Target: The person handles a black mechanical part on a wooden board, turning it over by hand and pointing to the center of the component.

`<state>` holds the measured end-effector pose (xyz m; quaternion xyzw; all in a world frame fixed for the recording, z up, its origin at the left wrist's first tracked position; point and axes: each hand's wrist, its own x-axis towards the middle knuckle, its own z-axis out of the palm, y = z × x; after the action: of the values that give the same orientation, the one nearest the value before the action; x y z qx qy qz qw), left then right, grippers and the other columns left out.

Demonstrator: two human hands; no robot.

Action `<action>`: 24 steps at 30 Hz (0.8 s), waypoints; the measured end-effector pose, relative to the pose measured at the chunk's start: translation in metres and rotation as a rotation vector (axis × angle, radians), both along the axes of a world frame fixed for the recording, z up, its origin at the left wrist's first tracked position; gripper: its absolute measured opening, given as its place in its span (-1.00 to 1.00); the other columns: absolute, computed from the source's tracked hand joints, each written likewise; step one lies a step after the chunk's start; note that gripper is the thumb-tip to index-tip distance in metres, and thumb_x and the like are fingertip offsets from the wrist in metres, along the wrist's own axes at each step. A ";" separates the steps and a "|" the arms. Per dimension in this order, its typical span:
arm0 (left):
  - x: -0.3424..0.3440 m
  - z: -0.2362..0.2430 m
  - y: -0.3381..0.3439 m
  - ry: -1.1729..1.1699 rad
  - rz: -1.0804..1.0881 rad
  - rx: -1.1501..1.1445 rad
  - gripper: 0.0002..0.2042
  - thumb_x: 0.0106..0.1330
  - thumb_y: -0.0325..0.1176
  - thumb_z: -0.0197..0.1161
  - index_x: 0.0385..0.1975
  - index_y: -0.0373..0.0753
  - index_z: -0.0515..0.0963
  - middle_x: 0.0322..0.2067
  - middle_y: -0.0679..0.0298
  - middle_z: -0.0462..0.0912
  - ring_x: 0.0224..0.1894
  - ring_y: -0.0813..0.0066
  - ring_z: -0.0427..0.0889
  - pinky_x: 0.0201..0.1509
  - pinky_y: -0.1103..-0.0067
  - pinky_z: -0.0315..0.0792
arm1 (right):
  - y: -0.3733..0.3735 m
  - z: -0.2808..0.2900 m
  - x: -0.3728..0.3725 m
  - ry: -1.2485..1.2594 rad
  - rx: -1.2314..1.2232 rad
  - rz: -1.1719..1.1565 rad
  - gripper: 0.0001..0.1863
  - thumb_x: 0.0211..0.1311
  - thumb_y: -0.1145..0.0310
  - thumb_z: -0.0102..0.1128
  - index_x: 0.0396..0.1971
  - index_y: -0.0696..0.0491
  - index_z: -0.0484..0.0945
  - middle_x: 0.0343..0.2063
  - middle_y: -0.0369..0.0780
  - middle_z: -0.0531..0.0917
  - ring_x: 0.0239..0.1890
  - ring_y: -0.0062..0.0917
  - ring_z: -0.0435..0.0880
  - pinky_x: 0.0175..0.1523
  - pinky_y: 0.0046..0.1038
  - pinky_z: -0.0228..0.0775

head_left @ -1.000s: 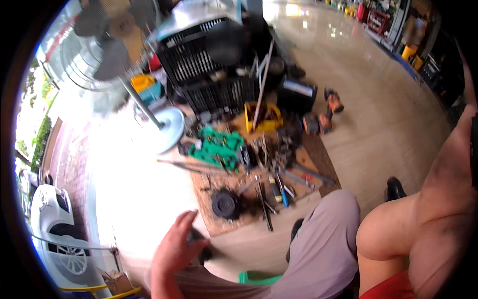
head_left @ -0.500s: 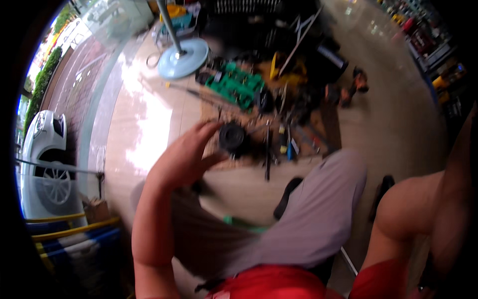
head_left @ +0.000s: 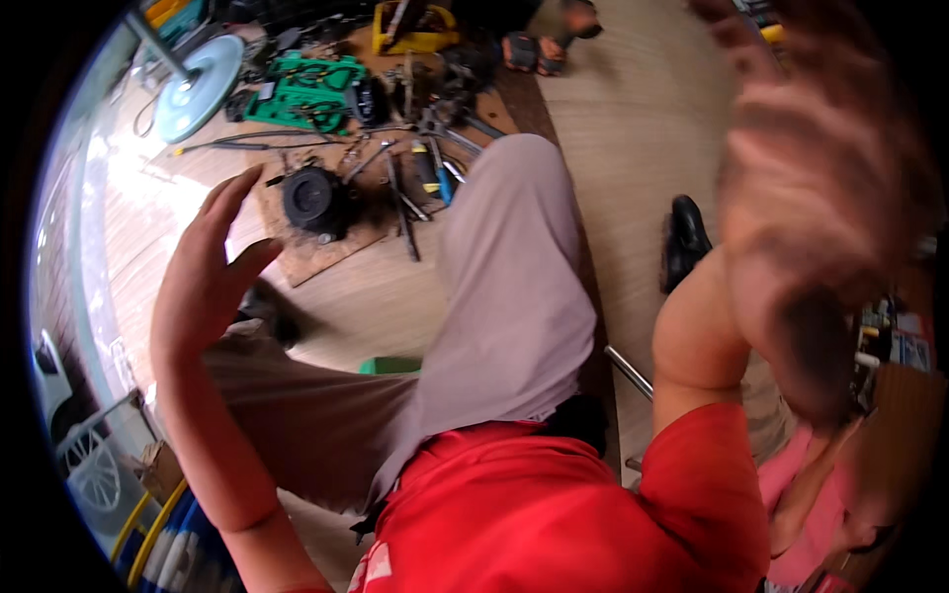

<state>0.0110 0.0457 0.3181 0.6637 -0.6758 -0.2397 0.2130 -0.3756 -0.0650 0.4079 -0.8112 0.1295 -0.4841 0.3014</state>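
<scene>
1. Above the person's bent knee, the left hand (head_left: 208, 282) was raised with fingers spread apart and nothing in it.
2. Nearest to that hand, a round black motor-like part (head_left: 312, 201) sat on a brown board (head_left: 326, 252) on the floor, just beyond the fingertips and not touched.
3. Beside the part, loose hand tools (head_left: 420, 183) lay scattered over the same board, some with blue and yellow handles.
4. Farther off, an open green tool case (head_left: 301, 94) lay on the floor with dark tools resting in its moulded slots.
5. A yellow tray (head_left: 410, 30) stood beyond it; its contents were too small to tell.
6. A round pale fan base (head_left: 198, 84) stood to the left of the case.
7. On the right, the right hand (head_left: 820, 198) was lifted close to the camera and badly blurred; its fingers seemed spread and empty.
</scene>
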 end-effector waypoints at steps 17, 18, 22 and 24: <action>-0.019 0.003 0.001 -0.078 -0.028 0.075 -0.34 0.24 -0.46 0.39 0.39 -0.22 0.37 0.33 0.07 0.46 0.38 0.05 0.43 0.46 0.32 0.30 | 0.115 -0.144 -0.142 1.186 0.904 0.088 -0.77 0.27 0.32 0.29 -0.18 0.15 0.66 -0.20 -0.02 0.70 -0.17 -0.10 0.70 -0.02 -0.25 0.54; -0.020 0.003 0.001 -0.066 -0.034 0.071 -0.34 0.24 -0.46 0.39 0.39 -0.23 0.37 0.33 0.06 0.46 0.38 0.05 0.43 0.45 0.32 0.30 | 0.119 -0.141 -0.146 1.213 0.976 0.186 -0.74 0.26 0.32 0.30 -0.13 0.15 0.68 -0.19 -0.02 0.71 -0.17 -0.11 0.71 0.00 -0.26 0.55; -0.027 0.006 -0.003 -0.059 -0.057 0.117 -0.32 0.27 -0.48 0.36 0.44 -0.21 0.32 0.38 0.05 0.42 0.44 0.10 0.38 0.49 0.30 0.24 | 0.159 -0.177 -0.158 1.186 0.930 0.478 -0.62 0.15 0.34 0.37 -0.01 0.11 0.69 -0.14 -0.02 0.74 -0.06 -0.13 0.72 0.10 -0.24 0.54; -0.028 0.005 -0.003 -0.041 -0.074 0.106 -0.33 0.27 -0.48 0.36 0.43 -0.22 0.32 0.38 0.05 0.42 0.43 0.09 0.38 0.48 0.31 0.25 | 0.170 -0.188 -0.151 1.202 1.042 0.515 -0.61 0.09 0.36 0.39 -0.03 0.09 0.71 -0.16 -0.01 0.76 -0.08 -0.16 0.74 0.07 -0.26 0.56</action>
<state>-0.0165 0.0425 0.3226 0.6534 -0.6905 -0.2691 0.1545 -0.5262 0.1046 0.2202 -0.6921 0.2861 0.2371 0.6188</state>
